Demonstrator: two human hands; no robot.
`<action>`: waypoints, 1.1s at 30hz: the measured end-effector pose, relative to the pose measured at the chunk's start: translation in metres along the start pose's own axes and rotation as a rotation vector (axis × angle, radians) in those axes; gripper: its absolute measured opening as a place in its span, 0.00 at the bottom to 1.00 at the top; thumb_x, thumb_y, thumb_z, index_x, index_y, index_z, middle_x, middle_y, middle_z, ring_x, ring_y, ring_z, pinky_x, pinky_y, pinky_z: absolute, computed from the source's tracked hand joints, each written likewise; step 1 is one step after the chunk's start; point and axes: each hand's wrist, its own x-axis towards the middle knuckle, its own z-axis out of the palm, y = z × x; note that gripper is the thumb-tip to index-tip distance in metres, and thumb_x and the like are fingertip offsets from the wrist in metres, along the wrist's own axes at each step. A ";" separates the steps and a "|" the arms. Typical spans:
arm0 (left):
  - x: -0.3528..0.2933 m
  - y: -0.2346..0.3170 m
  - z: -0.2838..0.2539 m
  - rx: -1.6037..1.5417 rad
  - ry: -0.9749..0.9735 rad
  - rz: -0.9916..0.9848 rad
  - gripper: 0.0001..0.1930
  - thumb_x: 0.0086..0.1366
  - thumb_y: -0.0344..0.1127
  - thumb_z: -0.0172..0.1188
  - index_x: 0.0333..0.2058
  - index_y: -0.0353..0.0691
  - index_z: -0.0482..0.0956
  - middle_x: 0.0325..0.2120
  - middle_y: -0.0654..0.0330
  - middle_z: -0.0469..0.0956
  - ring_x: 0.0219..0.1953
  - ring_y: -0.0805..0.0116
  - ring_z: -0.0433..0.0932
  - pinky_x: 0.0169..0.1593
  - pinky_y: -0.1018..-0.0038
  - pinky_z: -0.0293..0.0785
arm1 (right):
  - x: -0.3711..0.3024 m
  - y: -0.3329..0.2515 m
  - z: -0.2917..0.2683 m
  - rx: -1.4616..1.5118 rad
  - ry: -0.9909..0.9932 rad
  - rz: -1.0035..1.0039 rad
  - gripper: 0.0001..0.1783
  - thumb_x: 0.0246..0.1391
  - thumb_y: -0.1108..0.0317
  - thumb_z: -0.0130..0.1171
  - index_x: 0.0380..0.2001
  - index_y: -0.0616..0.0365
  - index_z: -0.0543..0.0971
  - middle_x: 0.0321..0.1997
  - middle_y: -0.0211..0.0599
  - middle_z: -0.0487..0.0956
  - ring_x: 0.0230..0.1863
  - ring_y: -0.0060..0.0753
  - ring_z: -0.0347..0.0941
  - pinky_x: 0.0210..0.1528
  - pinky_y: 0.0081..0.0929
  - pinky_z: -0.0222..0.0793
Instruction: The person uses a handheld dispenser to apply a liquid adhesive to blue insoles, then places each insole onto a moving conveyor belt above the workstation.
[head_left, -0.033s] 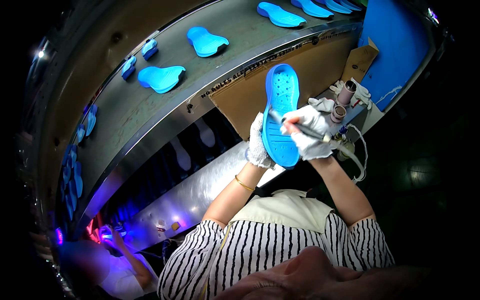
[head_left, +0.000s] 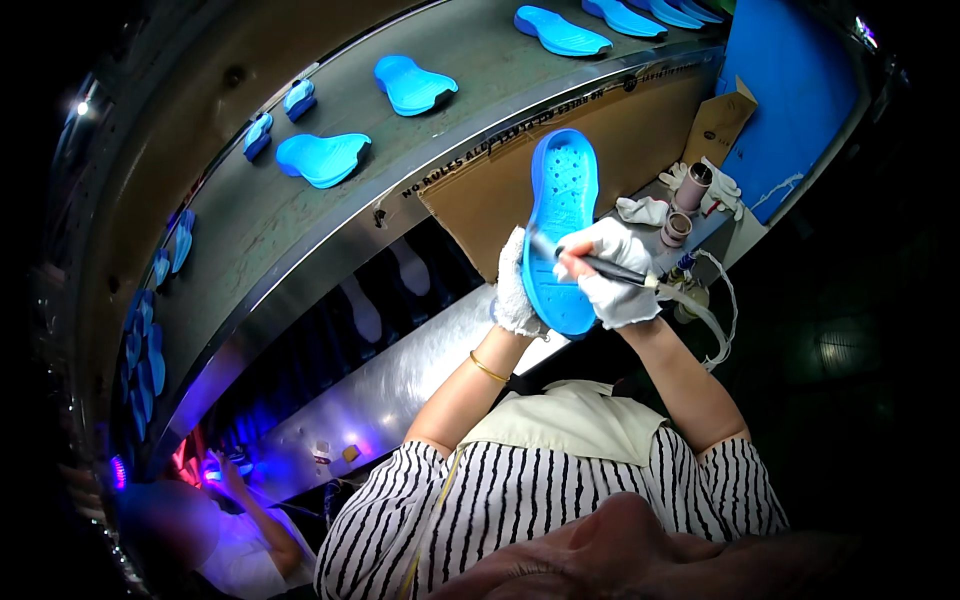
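My left hand (head_left: 516, 285), in a white knit glove, is closed on the left edge of a blue shoe sole (head_left: 565, 215). The sole is held upright, its inner face with holes and grooves toward me. In my gloved right hand (head_left: 612, 270) is a brush (head_left: 622, 273) with a dark handle, gripped like a pen. Its pale, blurred tip lies over the middle of the sole near the left rim. From the brush's rear end a whitish hose (head_left: 708, 318) curves down to the right.
Beyond my hands a curved conveyor (head_left: 240, 225) carries several blue soles (head_left: 410, 84). A cardboard sheet (head_left: 490, 200) leans below its edge. At the right are thread spools (head_left: 693, 186), white gloves (head_left: 642, 210) and a blue panel (head_left: 790, 100). Another person (head_left: 250, 540) works at lower left.
My right hand and the brush have shifted a little on the sole, and the brush's tip sits slightly lower. The left hand and the sole stay almost in place.
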 end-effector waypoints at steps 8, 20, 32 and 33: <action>-0.009 0.002 0.026 0.058 -0.115 -0.175 0.39 0.62 0.65 0.37 0.55 0.32 0.63 0.46 0.43 0.72 0.46 0.45 0.75 0.51 0.55 0.71 | 0.049 0.012 -0.039 -0.111 0.375 0.289 0.03 0.52 0.77 0.54 0.25 0.64 0.75 0.22 0.35 0.78 0.25 0.20 0.76 0.28 0.16 0.70; 0.020 0.034 0.003 0.186 -0.082 -0.115 0.32 0.66 0.57 0.40 0.58 0.38 0.61 0.43 0.48 0.74 0.39 0.48 0.78 0.44 0.57 0.77 | 0.054 -0.019 -0.060 -0.481 -0.318 -0.283 0.09 0.34 0.83 0.61 0.24 0.61 0.76 0.30 0.41 0.77 0.33 0.39 0.75 0.37 0.28 0.70; 0.178 0.189 0.064 1.455 0.293 0.977 0.29 0.59 0.42 0.54 0.57 0.35 0.62 0.45 0.49 0.73 0.50 0.55 0.70 0.55 0.60 0.64 | 0.018 -0.042 -0.058 -0.335 -0.047 -0.112 0.11 0.35 0.84 0.65 0.23 0.58 0.77 0.28 0.36 0.76 0.33 0.32 0.73 0.39 0.27 0.68; 0.164 0.186 0.071 1.685 0.332 1.104 0.30 0.56 0.39 0.57 0.57 0.35 0.63 0.47 0.48 0.72 0.53 0.55 0.68 0.58 0.60 0.62 | 0.013 -0.040 -0.060 -0.366 -0.035 -0.110 0.11 0.35 0.84 0.65 0.23 0.58 0.76 0.28 0.36 0.76 0.33 0.32 0.73 0.39 0.27 0.68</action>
